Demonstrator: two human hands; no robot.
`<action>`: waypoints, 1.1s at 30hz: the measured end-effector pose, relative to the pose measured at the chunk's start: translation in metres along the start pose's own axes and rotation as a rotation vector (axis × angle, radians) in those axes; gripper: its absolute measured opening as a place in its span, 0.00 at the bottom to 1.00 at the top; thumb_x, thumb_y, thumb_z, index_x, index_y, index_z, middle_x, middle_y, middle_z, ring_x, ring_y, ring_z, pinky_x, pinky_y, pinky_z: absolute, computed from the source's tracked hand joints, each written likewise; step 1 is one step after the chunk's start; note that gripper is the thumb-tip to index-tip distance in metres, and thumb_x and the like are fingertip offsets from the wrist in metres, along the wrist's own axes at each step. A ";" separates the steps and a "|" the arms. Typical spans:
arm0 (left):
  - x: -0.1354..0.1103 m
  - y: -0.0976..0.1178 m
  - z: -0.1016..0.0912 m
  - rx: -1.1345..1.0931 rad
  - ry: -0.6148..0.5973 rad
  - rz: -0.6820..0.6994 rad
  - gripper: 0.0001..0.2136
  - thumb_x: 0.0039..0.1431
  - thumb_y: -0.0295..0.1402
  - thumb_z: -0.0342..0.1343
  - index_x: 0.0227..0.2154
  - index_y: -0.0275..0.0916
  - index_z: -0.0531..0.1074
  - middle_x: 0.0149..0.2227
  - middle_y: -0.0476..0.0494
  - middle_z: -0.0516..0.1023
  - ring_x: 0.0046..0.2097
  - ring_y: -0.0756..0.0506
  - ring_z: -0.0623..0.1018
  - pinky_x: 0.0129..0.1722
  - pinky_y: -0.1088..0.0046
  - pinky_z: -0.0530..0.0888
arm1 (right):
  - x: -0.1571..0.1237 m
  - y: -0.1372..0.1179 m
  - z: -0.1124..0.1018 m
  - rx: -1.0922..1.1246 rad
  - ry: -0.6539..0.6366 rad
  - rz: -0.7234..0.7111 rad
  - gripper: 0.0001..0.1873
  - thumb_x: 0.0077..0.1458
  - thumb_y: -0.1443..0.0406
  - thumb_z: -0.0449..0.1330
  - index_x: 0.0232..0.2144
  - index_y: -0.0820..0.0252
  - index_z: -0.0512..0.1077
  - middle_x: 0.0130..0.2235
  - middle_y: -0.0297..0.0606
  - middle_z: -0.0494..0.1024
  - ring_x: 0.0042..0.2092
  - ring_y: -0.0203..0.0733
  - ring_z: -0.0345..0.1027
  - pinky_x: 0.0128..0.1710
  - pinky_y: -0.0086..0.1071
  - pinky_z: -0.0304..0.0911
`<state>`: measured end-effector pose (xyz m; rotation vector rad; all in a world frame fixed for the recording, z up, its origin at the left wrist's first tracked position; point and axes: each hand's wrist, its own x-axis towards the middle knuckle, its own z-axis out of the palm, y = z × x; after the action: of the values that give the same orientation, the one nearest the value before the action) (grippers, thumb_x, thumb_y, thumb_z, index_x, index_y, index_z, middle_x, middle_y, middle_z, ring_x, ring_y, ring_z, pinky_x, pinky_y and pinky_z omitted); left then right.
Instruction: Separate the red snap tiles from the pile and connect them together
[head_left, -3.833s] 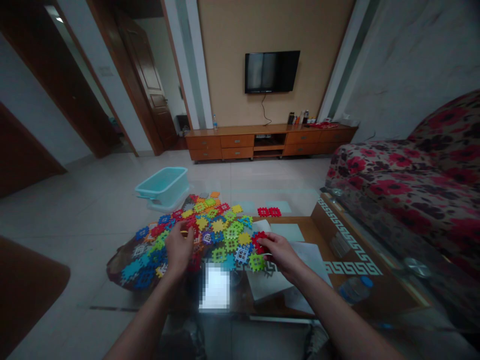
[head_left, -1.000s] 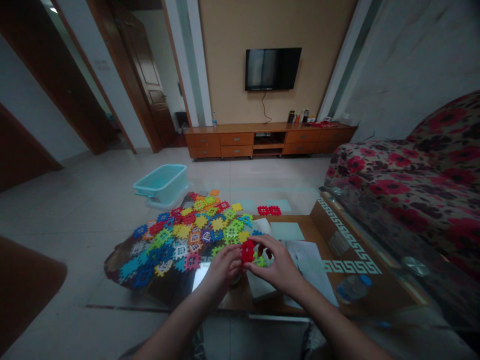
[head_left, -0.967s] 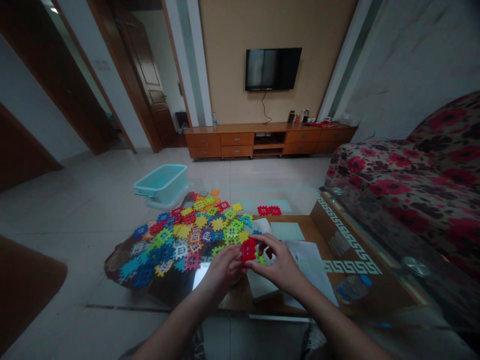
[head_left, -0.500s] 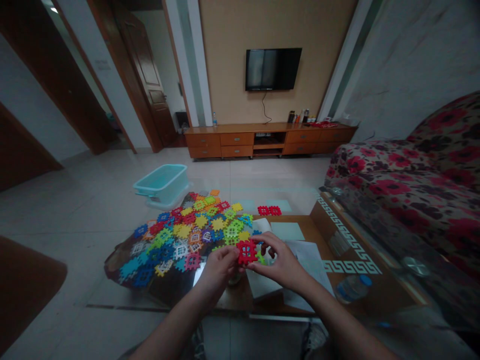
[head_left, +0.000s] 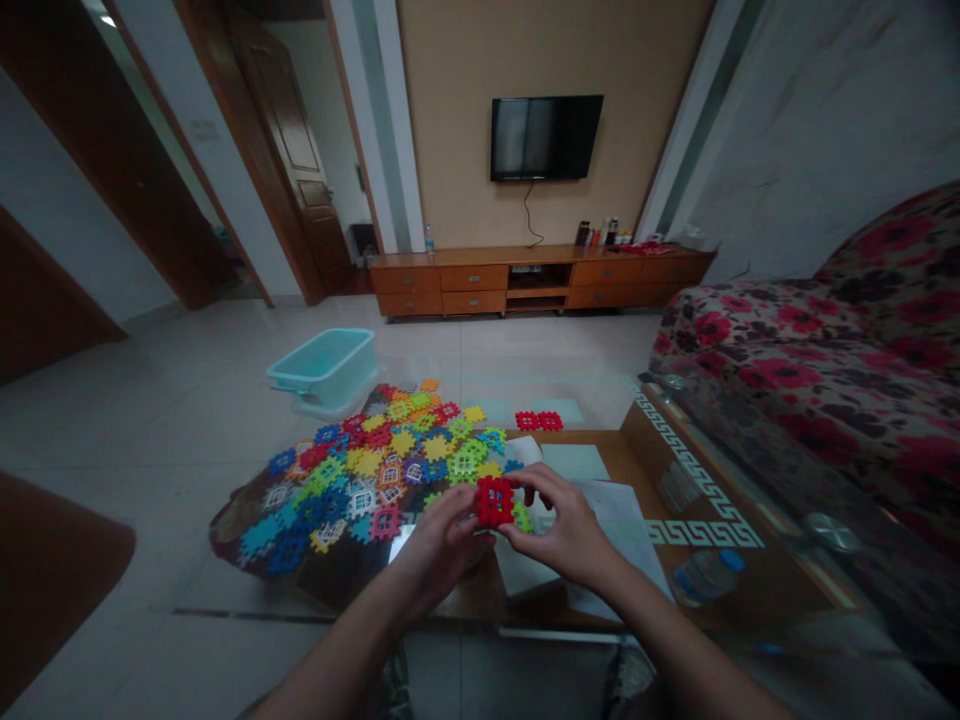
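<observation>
While the left hand [head_left: 442, 545] and right hand [head_left: 566, 520] grip a red block of interlocked plastic tiles [head_left: 495, 501] between them, fingers curled around its sides, a heap of coloured tiles [head_left: 375, 462] sits just left, at the glass table's [head_left: 750, 590] left edge. Loose papers [head_left: 622, 530] lie beside the right hand; the tiled floor [head_left: 525, 345] stretches beyond the far edge.

Glass table [head_left: 701, 533] under plastic tiles [head_left: 390, 470]

The room is dim with soft, flat light, a bright glare sits on the glass tabletop [head_left: 400, 544], and wide-angle distortion bends the walls [head_left: 825, 120] near the edges.
</observation>
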<state>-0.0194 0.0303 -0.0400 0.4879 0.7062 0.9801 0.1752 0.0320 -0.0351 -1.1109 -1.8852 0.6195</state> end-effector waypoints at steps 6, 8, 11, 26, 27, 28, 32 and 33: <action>-0.007 0.004 0.003 -0.126 -0.047 -0.181 0.15 0.60 0.32 0.60 0.48 0.34 0.72 0.47 0.35 0.79 0.46 0.43 0.80 0.53 0.63 0.73 | 0.001 -0.008 0.000 0.093 -0.014 0.060 0.23 0.46 0.65 0.67 0.47 0.55 0.73 0.43 0.38 0.75 0.37 0.38 0.66 0.36 0.33 0.65; -0.007 0.003 0.001 -0.127 -0.043 -0.180 0.16 0.60 0.31 0.60 0.49 0.33 0.71 0.47 0.34 0.79 0.46 0.42 0.80 0.51 0.64 0.74 | 0.001 -0.009 0.000 0.105 -0.029 0.063 0.24 0.46 0.66 0.67 0.48 0.55 0.73 0.43 0.38 0.75 0.38 0.39 0.67 0.37 0.34 0.65; -0.006 0.002 -0.001 -0.137 -0.054 -0.174 0.16 0.60 0.31 0.60 0.50 0.32 0.71 0.46 0.34 0.80 0.44 0.43 0.81 0.48 0.66 0.76 | 0.001 -0.008 0.000 0.107 -0.048 0.054 0.24 0.46 0.66 0.67 0.48 0.54 0.73 0.45 0.39 0.75 0.40 0.40 0.68 0.38 0.35 0.65; -0.003 -0.002 -0.004 -0.110 -0.040 -0.131 0.18 0.53 0.32 0.67 0.46 0.33 0.73 0.46 0.36 0.79 0.44 0.44 0.80 0.48 0.67 0.75 | -0.001 -0.007 0.001 0.068 -0.045 0.024 0.24 0.45 0.68 0.66 0.48 0.55 0.73 0.42 0.38 0.76 0.40 0.40 0.68 0.38 0.35 0.66; -0.003 -0.002 -0.004 -0.103 -0.039 -0.128 0.19 0.52 0.32 0.67 0.46 0.33 0.74 0.46 0.36 0.79 0.44 0.43 0.80 0.48 0.67 0.75 | -0.001 -0.006 0.001 0.068 -0.045 0.025 0.24 0.45 0.68 0.65 0.48 0.55 0.73 0.42 0.38 0.76 0.40 0.40 0.68 0.38 0.35 0.66; -0.003 -0.003 -0.004 -0.097 -0.039 -0.124 0.19 0.51 0.32 0.68 0.46 0.33 0.74 0.46 0.36 0.79 0.44 0.43 0.80 0.48 0.67 0.75 | -0.001 -0.006 0.001 0.067 -0.044 0.025 0.24 0.45 0.69 0.65 0.48 0.54 0.73 0.42 0.38 0.76 0.40 0.41 0.68 0.38 0.35 0.66; -0.002 -0.003 -0.004 -0.072 -0.055 -0.104 0.18 0.49 0.33 0.69 0.43 0.34 0.75 0.45 0.37 0.79 0.43 0.43 0.80 0.48 0.67 0.75 | -0.001 -0.006 0.001 0.061 -0.040 0.028 0.24 0.45 0.68 0.66 0.48 0.54 0.73 0.42 0.38 0.76 0.40 0.41 0.69 0.39 0.36 0.67; -0.003 -0.003 -0.003 -0.066 -0.059 -0.101 0.17 0.49 0.33 0.70 0.42 0.34 0.76 0.45 0.38 0.79 0.43 0.44 0.80 0.48 0.67 0.75 | -0.001 -0.006 0.001 0.060 -0.041 0.027 0.24 0.45 0.68 0.66 0.48 0.54 0.73 0.42 0.38 0.76 0.40 0.41 0.69 0.39 0.36 0.67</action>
<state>-0.0211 0.0270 -0.0431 0.4180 0.6378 0.8885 0.1717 0.0283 -0.0321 -1.0946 -1.8768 0.7141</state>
